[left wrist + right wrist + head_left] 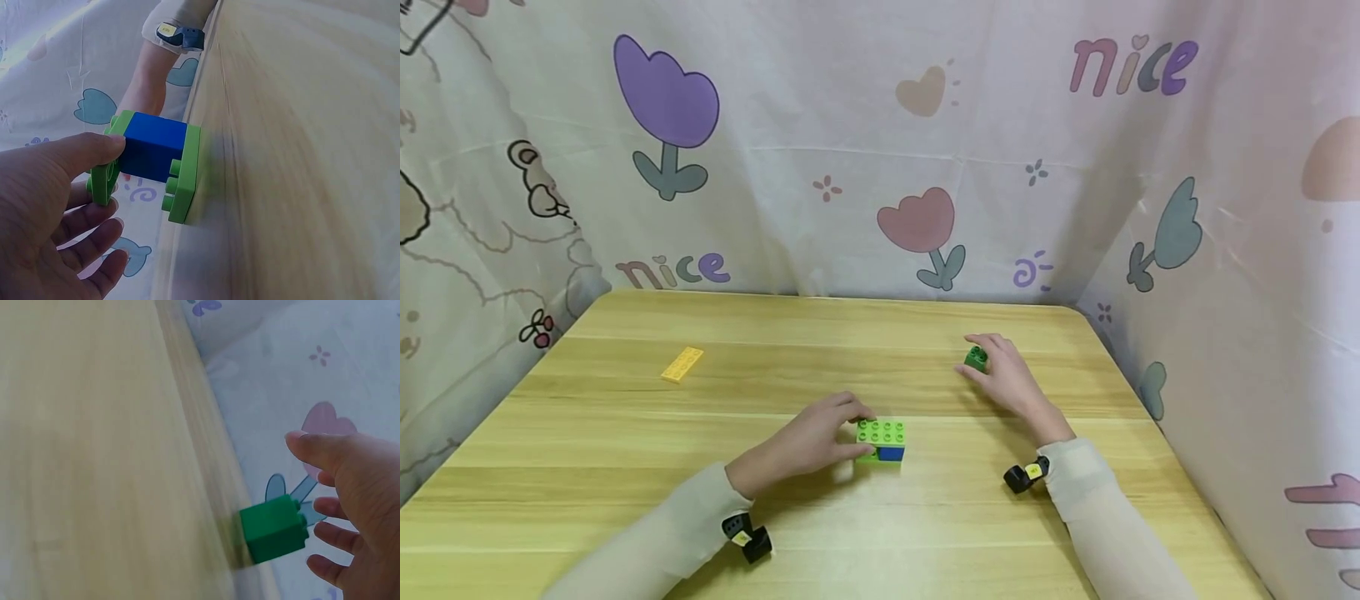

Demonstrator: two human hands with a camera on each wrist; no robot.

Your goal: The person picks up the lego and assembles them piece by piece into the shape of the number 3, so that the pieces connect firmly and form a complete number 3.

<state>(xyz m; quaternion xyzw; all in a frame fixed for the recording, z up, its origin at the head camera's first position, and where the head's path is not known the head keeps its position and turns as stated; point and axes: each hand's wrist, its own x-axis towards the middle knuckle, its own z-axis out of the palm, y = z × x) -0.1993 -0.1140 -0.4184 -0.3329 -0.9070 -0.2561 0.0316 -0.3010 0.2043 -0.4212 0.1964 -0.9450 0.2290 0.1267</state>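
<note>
Near the middle of the table, my left hand [811, 435] pinches the left end of a toy building-block stack [891, 454]. Seen from the left wrist, a blue block [153, 147] sits between two light green plates, the lower green plate [185, 178] against the table. The left thumb is on the upper plate's edge, with fingertips at its other side. Farther back on the right, my right hand [1009, 379] reaches around a small dark green block [976, 359]. In the right wrist view, that block [275, 529] stands studs toward the palm, thumb and fingers spread and apart from it.
A flat yellow plate [682, 365] with studs lies at the back left of the wooden table [587, 467]. Printed cloth [820, 100] hangs behind the table and along both sides. Each wrist carries a small black camera.
</note>
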